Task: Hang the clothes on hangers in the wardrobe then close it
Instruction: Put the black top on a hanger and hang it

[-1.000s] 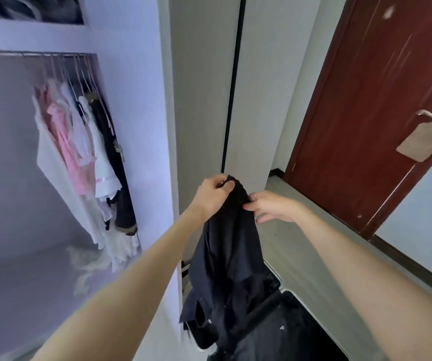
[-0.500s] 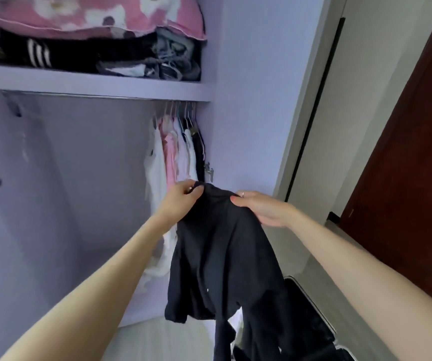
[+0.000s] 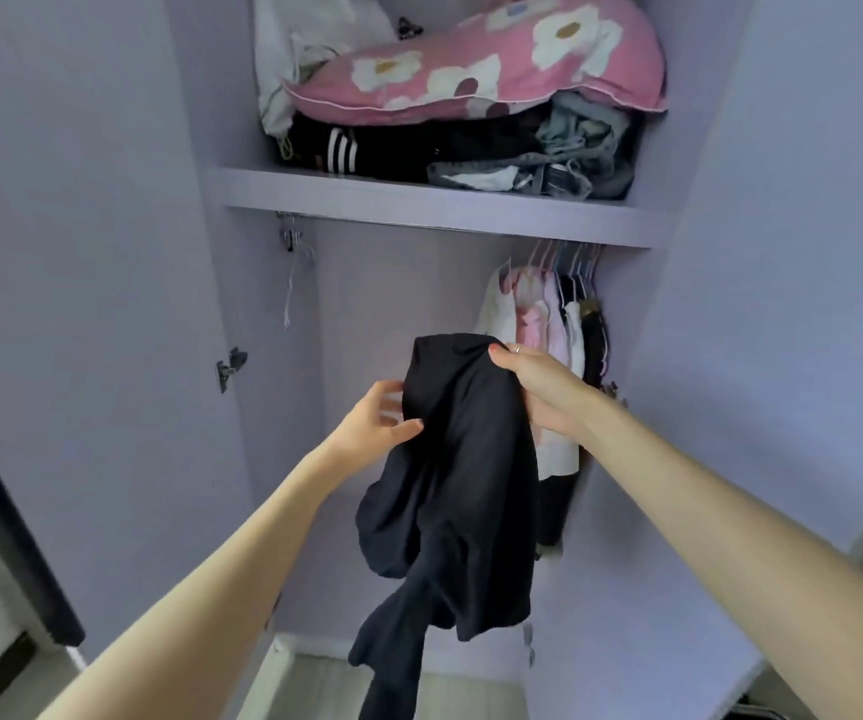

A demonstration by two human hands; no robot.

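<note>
Both your bare arms reach forward and up. Your left hand (image 3: pixel 374 423) pinches the side of the black garment (image 3: pixel 450 485) between thumb and curled fingers. Your right hand (image 3: pixel 538 387), a ring on one finger, grips its top edge, thumb forward.

1. Both forearms are showing bare from the lower edge of the head view up to the wrists; no sleeve, cuff, watch or bracelet is appearing on either one.
2. The right hand (image 3: pixel 541 389) is wearing a thin, pale, metallic-looking ring (image 3: pixel 518 349) on one of its fingers; which finger cannot be told.
3. The right thumbnail (image 3: pixel 494 348) is showing a reddish-pink polish.
4. The left hand (image 3: pixel 372 426) is wearing nothing: no ring or band is showing on its fingers (image 3: pixel 385 394), and its nails are too blurred to judge.
</note>
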